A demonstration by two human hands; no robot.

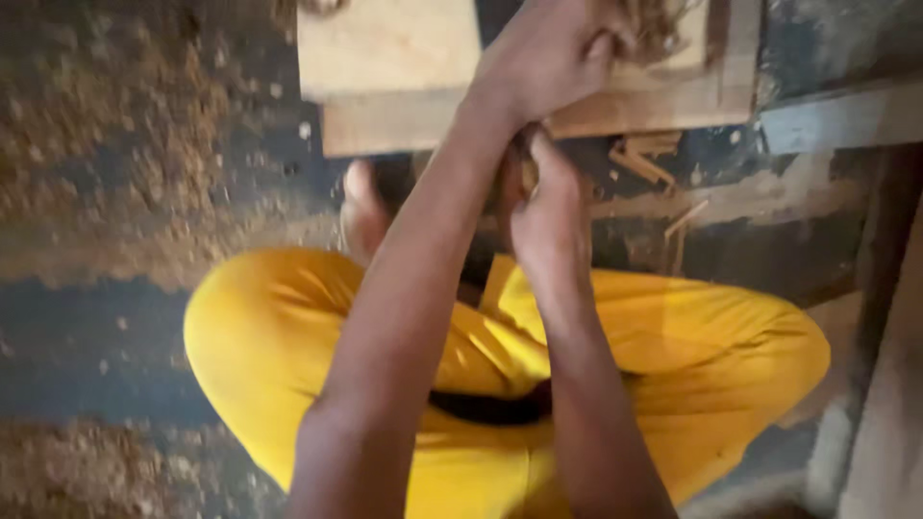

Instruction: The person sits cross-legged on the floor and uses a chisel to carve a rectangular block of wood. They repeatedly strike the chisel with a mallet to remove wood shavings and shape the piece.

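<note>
- At the top of the view, a pale wooden board (385, 43) lies on a darker plank (663, 111), both rough-sawn.
- Left hand (548, 62) presses closed on the plank's edge.
- Right hand (548, 216) sits just below, curled around something small, perhaps a tool; blur hides it.
- Sawdust (125, 144) and wood splinters (644, 159) litter the dark floor (96, 336).
- Yellow trousers (692, 356) cover the crossed legs.

sawdust (125, 125) lies thick over the dark floor (87, 356) at the left, with another patch in the lower left corner. small wood offcuts (644, 159) (thin, pale sticks) are scattered on the ground at the upper right. yellow trousers (711, 356) cover the folded legs, and a bare foot (361, 207) shows between the knees.
</note>
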